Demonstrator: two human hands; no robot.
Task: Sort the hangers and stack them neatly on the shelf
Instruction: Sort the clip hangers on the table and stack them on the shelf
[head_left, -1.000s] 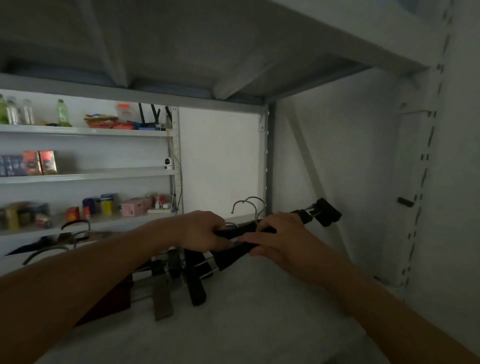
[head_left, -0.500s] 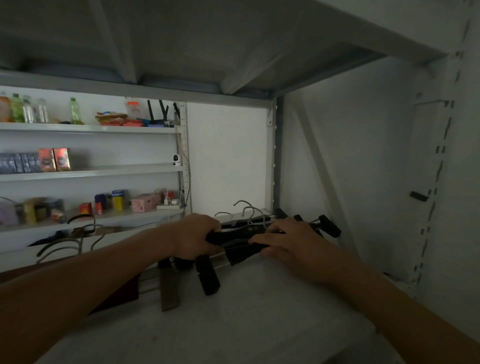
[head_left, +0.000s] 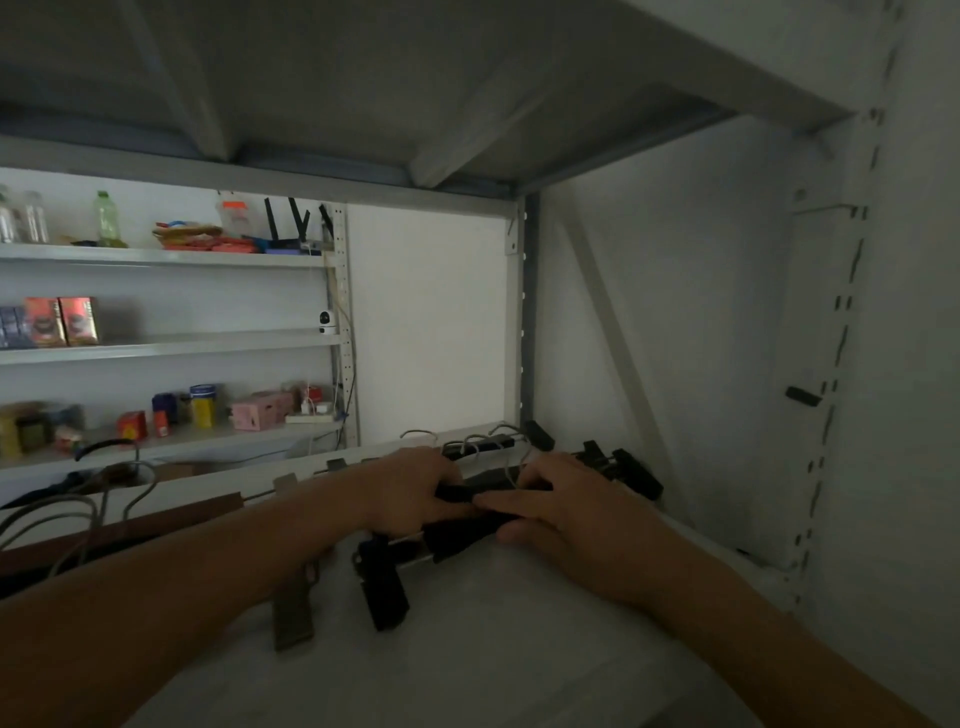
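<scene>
left hand: grip curled round black hangers at frame centre | right hand: fingers laid over the same bundle, thumb under it, pinching | hangers: lying on white shelf, clip ends toward right wall | more hangers: wire hooks, left edge | back shelves: boxes, bottles

Black hangers (metal hooks grey) on white shelf
</scene>
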